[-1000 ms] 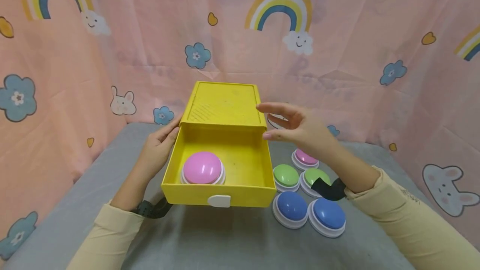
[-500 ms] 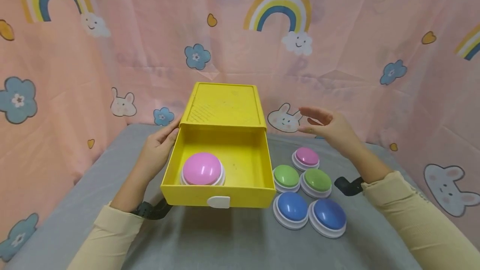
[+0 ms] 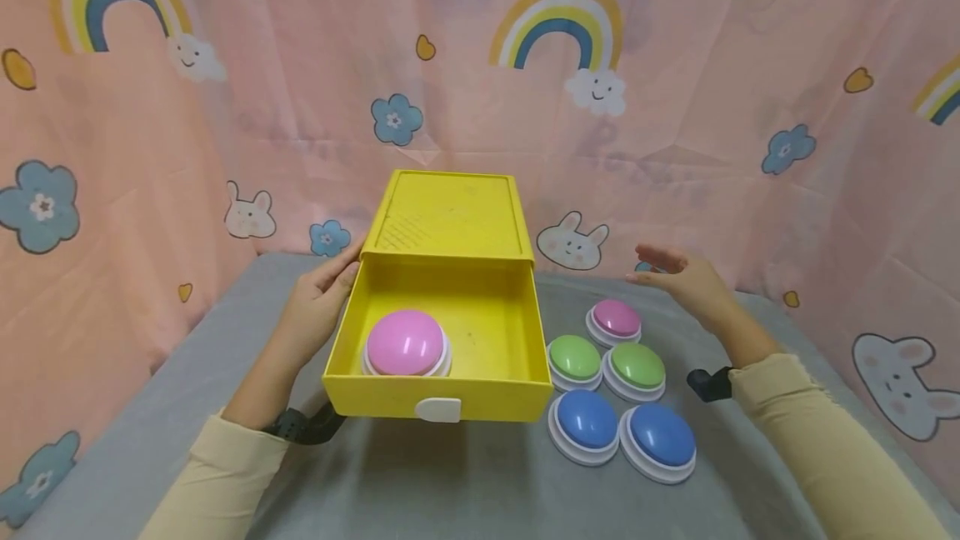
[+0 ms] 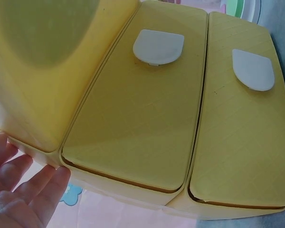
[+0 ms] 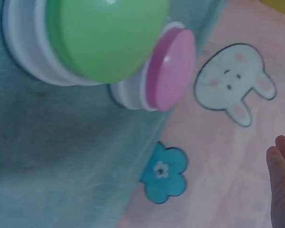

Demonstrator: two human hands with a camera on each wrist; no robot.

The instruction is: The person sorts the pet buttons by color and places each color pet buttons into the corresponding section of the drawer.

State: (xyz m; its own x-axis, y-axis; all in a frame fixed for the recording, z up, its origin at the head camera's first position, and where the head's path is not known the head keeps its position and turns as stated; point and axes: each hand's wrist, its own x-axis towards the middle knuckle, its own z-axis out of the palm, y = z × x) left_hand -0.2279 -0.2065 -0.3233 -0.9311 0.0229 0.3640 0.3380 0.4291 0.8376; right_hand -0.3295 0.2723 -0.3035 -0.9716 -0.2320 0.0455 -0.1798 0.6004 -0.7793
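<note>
Fingers of your left hand lie extended against the near side of the yellow drawer unit, just right of that palm. Its top drawer stands pulled out, with one pink button inside, close to your left hand. Farther right, two green buttons, two blue buttons and another pink button sit below your right hand, whose thumb and fingers hang apart.
</note>
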